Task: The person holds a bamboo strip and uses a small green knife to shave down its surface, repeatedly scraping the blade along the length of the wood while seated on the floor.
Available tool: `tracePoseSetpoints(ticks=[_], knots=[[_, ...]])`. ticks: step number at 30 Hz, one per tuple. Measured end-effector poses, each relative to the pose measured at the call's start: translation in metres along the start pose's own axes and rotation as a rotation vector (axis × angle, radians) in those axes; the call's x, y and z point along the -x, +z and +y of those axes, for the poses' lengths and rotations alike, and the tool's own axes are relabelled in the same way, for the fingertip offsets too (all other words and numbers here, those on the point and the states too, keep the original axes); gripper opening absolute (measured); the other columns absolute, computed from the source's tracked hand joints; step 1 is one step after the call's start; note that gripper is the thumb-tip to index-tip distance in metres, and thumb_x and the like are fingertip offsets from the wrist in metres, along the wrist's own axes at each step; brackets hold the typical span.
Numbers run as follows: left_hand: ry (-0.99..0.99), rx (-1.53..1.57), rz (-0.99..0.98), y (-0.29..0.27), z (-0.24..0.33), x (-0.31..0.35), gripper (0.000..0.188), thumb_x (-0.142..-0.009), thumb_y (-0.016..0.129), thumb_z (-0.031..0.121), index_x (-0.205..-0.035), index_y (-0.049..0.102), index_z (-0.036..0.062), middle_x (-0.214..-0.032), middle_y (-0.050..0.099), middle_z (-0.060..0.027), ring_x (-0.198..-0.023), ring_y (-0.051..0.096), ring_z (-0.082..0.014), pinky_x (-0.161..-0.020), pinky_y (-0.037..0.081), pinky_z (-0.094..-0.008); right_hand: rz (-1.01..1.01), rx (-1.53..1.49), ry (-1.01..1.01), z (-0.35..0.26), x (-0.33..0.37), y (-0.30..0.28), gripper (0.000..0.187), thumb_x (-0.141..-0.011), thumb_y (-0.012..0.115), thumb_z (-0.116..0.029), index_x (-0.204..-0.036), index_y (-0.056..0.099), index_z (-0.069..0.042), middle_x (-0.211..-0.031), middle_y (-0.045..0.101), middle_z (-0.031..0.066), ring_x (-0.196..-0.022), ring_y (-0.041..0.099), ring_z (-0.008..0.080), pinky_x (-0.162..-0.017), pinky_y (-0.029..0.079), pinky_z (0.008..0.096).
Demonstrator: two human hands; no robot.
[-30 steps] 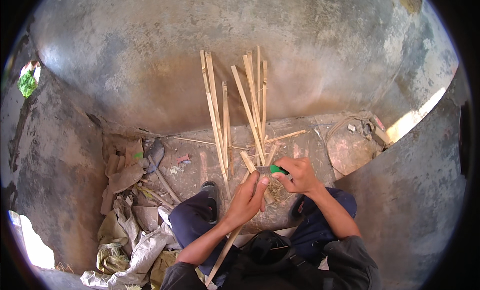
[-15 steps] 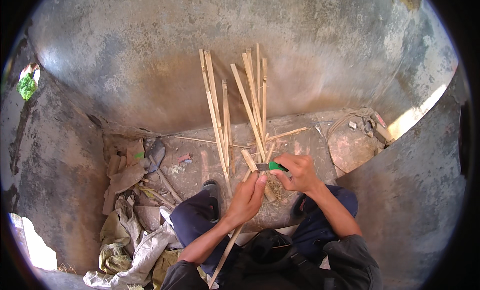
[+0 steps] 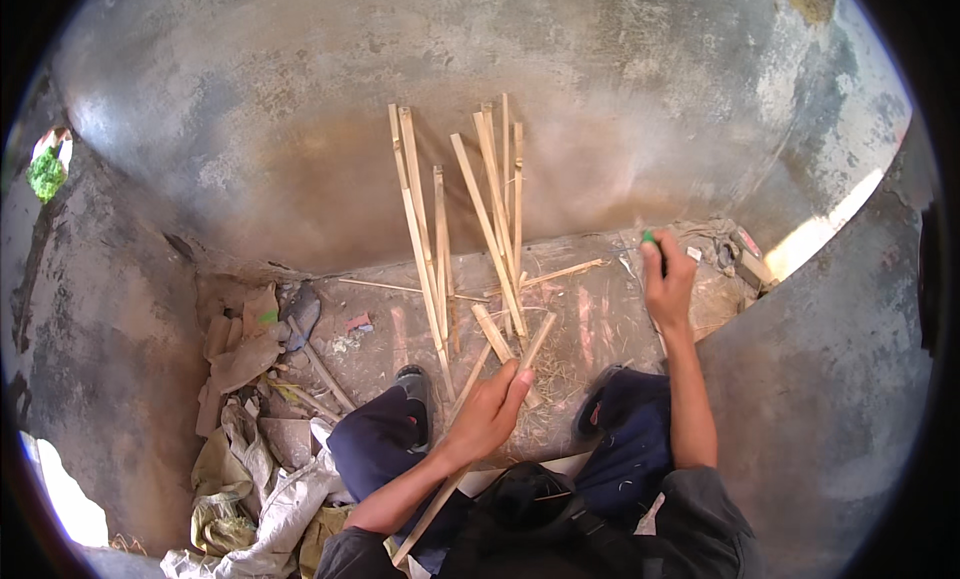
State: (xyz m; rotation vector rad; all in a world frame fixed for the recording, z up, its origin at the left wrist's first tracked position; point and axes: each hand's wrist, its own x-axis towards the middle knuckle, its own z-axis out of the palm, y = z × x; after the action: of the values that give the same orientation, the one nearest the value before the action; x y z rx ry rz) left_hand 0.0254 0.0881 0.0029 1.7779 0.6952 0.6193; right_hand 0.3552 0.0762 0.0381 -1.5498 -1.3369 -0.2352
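Note:
My left hand (image 3: 488,417) is closed around a light bamboo strip (image 3: 538,341) that sticks out past the thumb. A long strip (image 3: 428,519) slants under my left forearm; where it joins the held end is hidden by the hand. Out to the right, my right hand (image 3: 672,279) grips a green-handled knife (image 3: 649,237), its blade barely visible. Between my feet stands a short, thicker bamboo piece (image 3: 492,331), tilted, just beyond my left hand. Thin shavings (image 3: 560,379) litter the floor around it.
Several bamboo strips (image 3: 412,204) lean against the curved concrete wall (image 3: 300,119) ahead. Crumpled sacks (image 3: 270,494) and broken scraps (image 3: 245,349) lie at the left. Rubble and a block (image 3: 752,269) sit at the far right, beside a low wall (image 3: 800,399).
My right hand has swung away from the bamboo, forward and to the right, with the knife still in it. My left hand has stayed nearly in place, holding the strip.

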Motion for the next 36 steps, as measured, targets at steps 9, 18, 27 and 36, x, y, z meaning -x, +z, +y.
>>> tracePoseSetpoints(ticks=[9, 18, 27, 36], knots=[[-0.201, 0.582, -0.202, -0.021, -0.007, -0.018, 0.039, -0.120, 0.033, 0.037, -0.099, 0.046, 0.0079, -0.067, 0.040, 0.0003, -0.047, 0.047, -0.0152, -0.048, 0.043, -0.0305, -0.355, -0.172, -0.230, -0.062, 0.048, 0.037, 0.022, -0.098, 0.077, -0.023, -0.104, 0.071, -0.003, -0.086, 0.074, 0.0128, -0.068, 0.072, 0.0302, -0.060, 0.055, 0.0368], [-0.233, 0.610, -0.236, -0.023, 0.000, -0.018, 0.041, -0.122, 0.034, 0.039, -0.095, 0.044, 0.0097, -0.067, 0.036, 0.0028, -0.048, 0.040, -0.0078, -0.052, 0.057, -0.0327, -0.447, -0.172, -0.309, -0.084, 0.065, 0.046, 0.021, -0.096, 0.080, -0.025, -0.103, 0.073, -0.006, -0.087, 0.074, 0.0104, -0.068, 0.073, 0.0316, -0.058, 0.055, 0.0397], [-0.164, 0.278, -0.045, -0.014, 0.005, -0.013, 0.042, -0.122, 0.038, 0.035, -0.089, 0.042, 0.0083, -0.068, 0.038, 0.0036, -0.051, 0.039, -0.0059, -0.046, 0.049, -0.0280, -0.447, -0.142, -0.284, -0.088, 0.071, 0.051, 0.020, -0.096, 0.079, -0.025, -0.101, 0.072, -0.008, -0.086, 0.074, 0.0097, -0.067, 0.072, 0.0320, -0.056, 0.055, 0.0410], [-0.180, 0.324, -0.052, -0.011, 0.000, -0.014, 0.041, -0.122, 0.038, 0.036, -0.090, 0.040, 0.0101, -0.069, 0.036, 0.0049, -0.051, 0.034, -0.0051, -0.044, 0.040, -0.0257, -0.412, -0.061, -0.318, -0.085, 0.068, 0.050, 0.021, -0.095, 0.080, -0.027, -0.102, 0.073, -0.009, -0.086, 0.073, 0.0075, -0.064, 0.072, 0.0291, -0.054, 0.054, 0.0402]])
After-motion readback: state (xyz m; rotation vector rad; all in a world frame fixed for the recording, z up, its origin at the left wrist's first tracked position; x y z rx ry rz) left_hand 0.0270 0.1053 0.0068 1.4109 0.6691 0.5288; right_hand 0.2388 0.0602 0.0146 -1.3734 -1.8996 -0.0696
